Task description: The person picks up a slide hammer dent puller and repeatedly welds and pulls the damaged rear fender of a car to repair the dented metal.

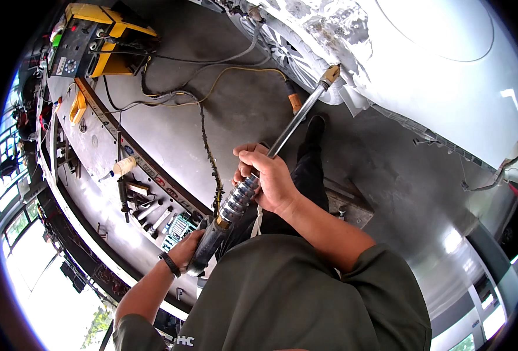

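Observation:
A long slide hammer dent puller [299,120] slants from my body up toward the white car panel [428,76]. My left hand [187,248] is closed round its dark rear grip [205,253]. Further up, my right hand [273,182] wraps the shaft at the upper end of the ribbed silver weight [239,198]. The puller's brass-coloured tip [330,75] meets the lower edge of a bared, crumpled patch [338,32] in the white paint. Whether the tip is fixed to the metal I cannot tell.
Left stands a yellow and black welding machine [104,44], its cables crossing the floor. An orange-handled cable end [294,103] lies by the car wheel [288,50]. A workbench [104,137] at left bears a bottle [124,166], tools and a teal tool case [179,229].

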Demonstrator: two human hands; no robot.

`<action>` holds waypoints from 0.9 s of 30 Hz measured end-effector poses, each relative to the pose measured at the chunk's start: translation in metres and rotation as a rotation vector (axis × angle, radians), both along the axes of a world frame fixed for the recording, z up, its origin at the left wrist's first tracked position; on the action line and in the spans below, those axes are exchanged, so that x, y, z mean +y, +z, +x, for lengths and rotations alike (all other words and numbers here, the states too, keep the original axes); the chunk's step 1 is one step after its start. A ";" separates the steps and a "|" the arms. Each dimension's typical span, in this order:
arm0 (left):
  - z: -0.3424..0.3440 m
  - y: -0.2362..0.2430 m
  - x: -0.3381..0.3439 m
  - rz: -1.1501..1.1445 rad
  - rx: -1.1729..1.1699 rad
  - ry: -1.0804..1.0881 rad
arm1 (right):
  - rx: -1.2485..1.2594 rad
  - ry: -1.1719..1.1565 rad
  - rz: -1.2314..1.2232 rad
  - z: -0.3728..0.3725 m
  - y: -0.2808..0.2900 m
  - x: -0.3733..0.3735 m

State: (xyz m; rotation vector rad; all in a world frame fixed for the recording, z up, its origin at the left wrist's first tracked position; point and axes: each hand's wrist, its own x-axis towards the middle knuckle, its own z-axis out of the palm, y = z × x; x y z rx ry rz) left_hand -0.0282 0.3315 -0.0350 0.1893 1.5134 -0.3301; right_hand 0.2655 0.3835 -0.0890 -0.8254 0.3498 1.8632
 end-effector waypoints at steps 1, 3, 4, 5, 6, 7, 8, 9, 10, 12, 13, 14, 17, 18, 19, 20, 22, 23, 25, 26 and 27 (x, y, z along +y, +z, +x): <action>0.004 0.001 0.002 0.011 0.000 -0.030 | -0.002 -0.007 -0.003 0.000 -0.002 -0.001; 0.005 0.002 0.004 0.024 0.003 -0.064 | 0.006 -0.009 -0.006 0.001 -0.002 -0.001; 0.004 0.000 0.004 -0.017 0.007 -0.058 | 0.012 -0.009 -0.007 0.001 -0.002 0.000; 0.004 -0.002 0.005 -0.059 0.011 -0.052 | 0.015 -0.014 -0.005 0.001 -0.002 0.000; 0.004 -0.003 0.007 -0.056 0.016 -0.058 | 0.008 -0.013 -0.011 0.000 -0.002 0.000; 0.005 -0.004 0.010 -0.099 -0.004 -0.073 | 0.001 -0.012 -0.017 -0.001 -0.002 -0.001; 0.005 -0.006 0.012 -0.143 -0.023 -0.089 | 0.005 -0.019 -0.014 -0.001 -0.002 -0.001; -0.004 -0.013 0.010 -0.181 -0.036 -0.097 | -0.006 -0.033 -0.012 -0.002 -0.001 -0.001; -0.011 -0.019 0.007 -0.180 -0.064 -0.093 | -0.018 -0.049 -0.009 -0.003 -0.001 0.000; -0.019 -0.021 0.005 -0.258 -0.054 -0.036 | -0.010 -0.082 -0.011 -0.001 -0.003 0.000; -0.015 -0.018 0.001 -0.136 -0.043 -0.111 | -0.011 -0.071 0.014 0.002 -0.005 0.002; -0.016 -0.017 0.001 -0.178 -0.043 -0.070 | -0.012 -0.058 0.039 0.006 -0.007 0.004; -0.022 -0.014 -0.002 -0.142 -0.020 -0.118 | -0.091 -0.099 0.052 0.052 -0.023 0.035; -0.024 -0.015 -0.004 -0.116 -0.031 -0.096 | -0.116 -0.121 0.110 0.074 -0.035 0.044; -0.025 -0.015 -0.005 -0.094 -0.045 -0.077 | -0.094 -0.138 0.145 0.098 -0.042 0.056; -0.021 -0.011 -0.005 -0.097 -0.043 -0.079 | -0.081 -0.211 0.210 0.113 -0.053 0.064; -0.008 0.001 0.003 -0.064 0.009 -0.152 | -0.136 -0.328 0.123 0.102 -0.044 0.064; -0.008 0.004 0.003 -0.005 -0.006 -0.205 | -0.203 -0.309 0.109 0.083 -0.036 0.055; -0.020 0.003 0.006 -0.081 -0.009 -0.135 | -0.189 -0.198 0.107 0.014 -0.017 0.013; -0.023 0.002 0.008 -0.162 -0.012 -0.069 | -0.109 -0.108 0.117 -0.022 -0.016 -0.011; -0.008 0.016 0.006 -0.088 0.069 -0.178 | -0.020 -0.105 0.112 -0.033 -0.010 -0.021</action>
